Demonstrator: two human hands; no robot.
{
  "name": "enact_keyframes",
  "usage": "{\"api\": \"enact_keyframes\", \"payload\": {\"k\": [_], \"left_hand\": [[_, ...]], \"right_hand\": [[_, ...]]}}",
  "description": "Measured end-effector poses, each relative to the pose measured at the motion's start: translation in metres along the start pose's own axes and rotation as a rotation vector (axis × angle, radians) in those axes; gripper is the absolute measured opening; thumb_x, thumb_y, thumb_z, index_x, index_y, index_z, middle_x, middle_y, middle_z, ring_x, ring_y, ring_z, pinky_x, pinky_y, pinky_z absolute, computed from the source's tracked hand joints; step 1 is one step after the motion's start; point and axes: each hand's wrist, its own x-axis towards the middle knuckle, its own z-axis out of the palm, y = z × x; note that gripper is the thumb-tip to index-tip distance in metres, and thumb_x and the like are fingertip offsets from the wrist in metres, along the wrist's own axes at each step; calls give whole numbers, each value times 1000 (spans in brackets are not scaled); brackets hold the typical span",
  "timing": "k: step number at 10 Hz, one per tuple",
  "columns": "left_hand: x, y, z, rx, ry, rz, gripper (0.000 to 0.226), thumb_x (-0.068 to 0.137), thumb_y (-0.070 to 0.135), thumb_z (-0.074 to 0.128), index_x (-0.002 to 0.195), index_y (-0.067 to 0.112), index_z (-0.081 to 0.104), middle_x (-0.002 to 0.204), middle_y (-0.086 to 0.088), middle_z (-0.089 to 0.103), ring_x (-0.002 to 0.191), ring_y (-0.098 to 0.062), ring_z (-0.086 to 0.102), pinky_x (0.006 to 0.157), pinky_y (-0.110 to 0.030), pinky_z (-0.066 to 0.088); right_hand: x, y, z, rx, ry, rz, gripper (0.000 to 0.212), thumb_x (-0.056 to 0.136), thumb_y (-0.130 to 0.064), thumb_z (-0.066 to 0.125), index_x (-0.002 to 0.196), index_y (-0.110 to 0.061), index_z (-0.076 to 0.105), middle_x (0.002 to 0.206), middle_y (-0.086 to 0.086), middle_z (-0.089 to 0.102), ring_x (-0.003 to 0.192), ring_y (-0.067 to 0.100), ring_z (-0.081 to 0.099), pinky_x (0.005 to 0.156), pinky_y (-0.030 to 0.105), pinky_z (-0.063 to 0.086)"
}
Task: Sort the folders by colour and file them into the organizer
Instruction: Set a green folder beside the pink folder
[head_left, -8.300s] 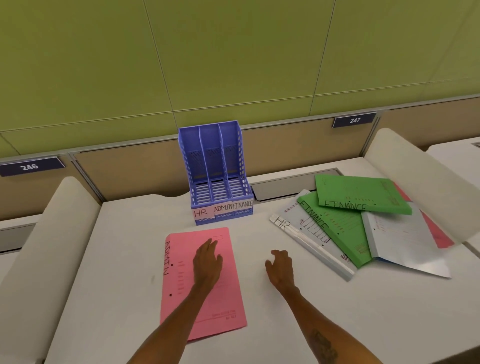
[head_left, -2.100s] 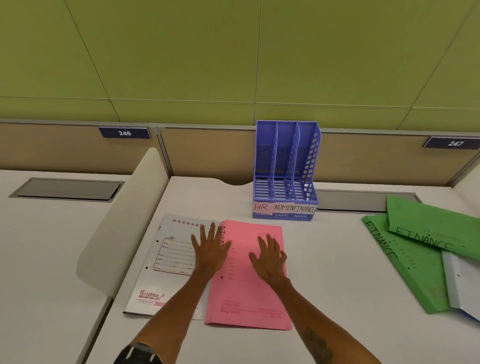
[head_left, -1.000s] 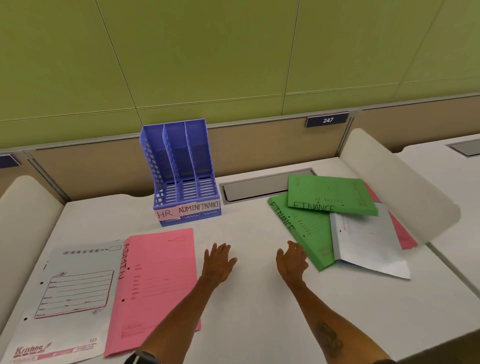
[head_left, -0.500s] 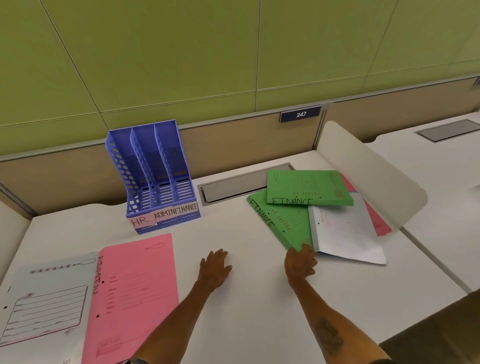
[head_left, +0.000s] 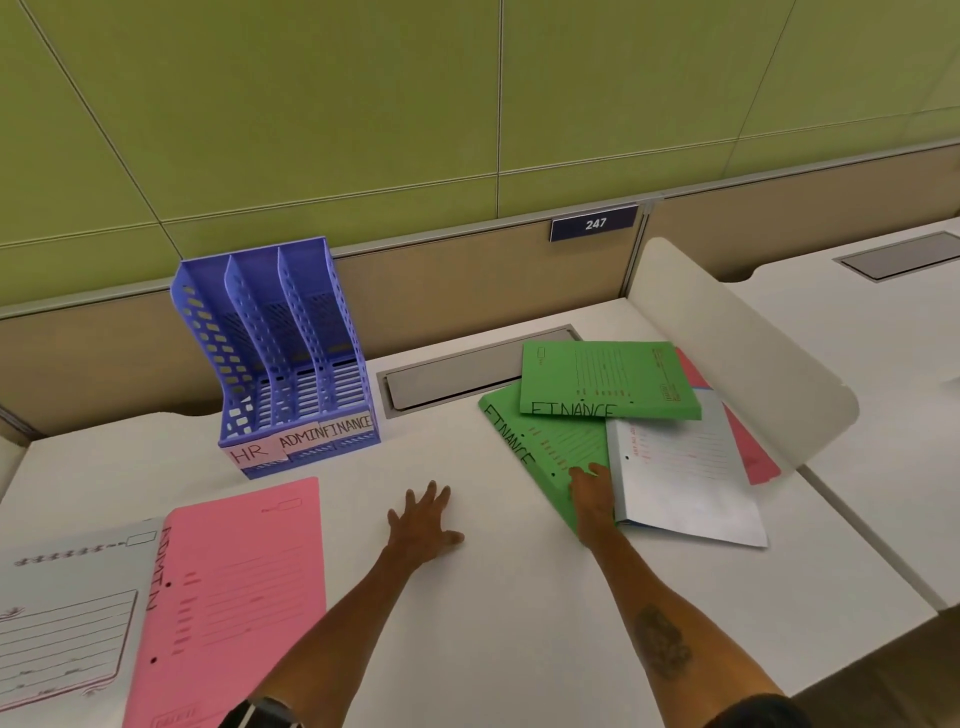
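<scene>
The right hand (head_left: 592, 499) lay on the lower green folder (head_left: 540, 447) with its fingers stretched almost straight. The fingertips sat just beside the left edge of the right white folder (head_left: 685, 478), and the hand gripped nothing that could be seen. The left hand (head_left: 423, 525) rested flat on the desk (head_left: 467, 649) at nine o'clock from the right hand, fingers spread, holding nothing and apart from every folder.

The lower green folder, lettered FINANCE along its edge, sat at the bottom of a loose pile. The upper green folder (head_left: 602, 379) lay across its far corner at twelve o'clock from the right hand, and the right white folder covered its right side. A buried pink folder (head_left: 748, 447) showed from under the pile at two o'clock.

At eight o'clock from the left hand lay the ADMIN pink folder (head_left: 234, 597), overlapping the left white folder (head_left: 62, 613). The organizer (head_left: 280, 353) stood upright at eleven o'clock from the left hand, its slots labelled HR, ADMIN and FINANCE. A grey cable hatch (head_left: 457, 374) lay between the organizer and the pile, and a curved divider (head_left: 727, 353) rose just beyond the pile at three o'clock.
</scene>
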Motion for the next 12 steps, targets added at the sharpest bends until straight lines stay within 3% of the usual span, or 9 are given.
{"api": "enact_keyframes", "payload": {"k": [1, 2, 3, 5, 8, 9, 10, 11, 12], "left_hand": [[12, 10, -5, 11, 0, -5, 87, 92, 49, 58, 157, 26, 5, 165, 2, -7, 152, -33, -5, 119, -60, 10], [23, 18, -7, 16, -12, -16, 90, 90, 47, 61, 156, 28, 4, 164, 3, -8, 152, -32, -6, 118, -62, 12], [33, 22, -7, 30, -36, -18, 93, 88, 46, 64, 156, 30, 3, 164, 5, -10, 151, -32, -7, 117, -64, 11], [51, 17, -12, 48, -83, -18, 105, 80, 52, 71, 156, 32, 0, 163, 6, -15, 151, -32, -11, 115, -68, 12], [65, 10, -7, 33, -97, 6, 110, 76, 54, 73, 155, 33, 0, 163, 9, -16, 150, -33, -13, 113, -71, 9], [68, 6, -5, 45, -87, 15, 111, 75, 57, 72, 155, 33, 0, 163, 9, -15, 150, -33, -13, 113, -71, 9], [71, 4, -5, 64, -88, 15, 112, 74, 59, 72, 155, 34, 0, 163, 8, -14, 151, -33, -12, 113, -70, 10], [73, 3, -5, 57, -87, 18, 113, 73, 59, 73, 155, 33, 2, 164, 8, -12, 151, -34, -11, 113, -71, 11], [73, 3, -6, 48, -89, 22, 113, 72, 58, 74, 155, 32, 2, 164, 8, -12, 150, -34, -11, 113, -71, 10]], "right_hand": [[18, -6, -4, 152, -85, 74, 29, 97, -10, 50, 125, -16, 42, 81, 6, 52, 70, 13, 45, 62, 26, 47], [35, -17, -7, 252, -160, 102, 36, 101, -8, 46, 135, 1, 46, 90, 11, 56, 80, 16, 56, 73, 23, 50], [48, -29, -7, 383, -165, 144, 47, 104, -10, 42, 150, -1, 33, 149, 24, 39, 137, 34, 44, 114, 42, 39], [73, -55, 6, 524, -89, 234, 49, 104, -10, 41, 152, -6, 30, 156, 21, 32, 143, 33, 36, 117, 41, 35], [108, -59, 26, 141, -89, -15, 47, 100, -23, 51, 144, -13, 37, 136, 19, 53, 123, 36, 53, 106, 53, 43], [109, -62, 30, 76, -68, -98, 51, 99, -29, 51, 146, -18, 34, 137, 15, 52, 124, 34, 52, 106, 50, 43], [117, -64, 35, 117, -26, -137, 49, 99, -32, 51, 144, -19, 37, 134, 14, 54, 119, 32, 55, 93, 22, 51], [120, -79, 41, 702, 75, 250, 38, 98, -29, 54, 135, -17, 50, 133, 14, 53, 110, 25, 61, 82, 10, 54], [108, -86, 46, 606, 22, 334, 34, 97, -22, 58, 130, -14, 55, 135, 15, 48, 107, 22, 60, 92, 29, 57]]}}
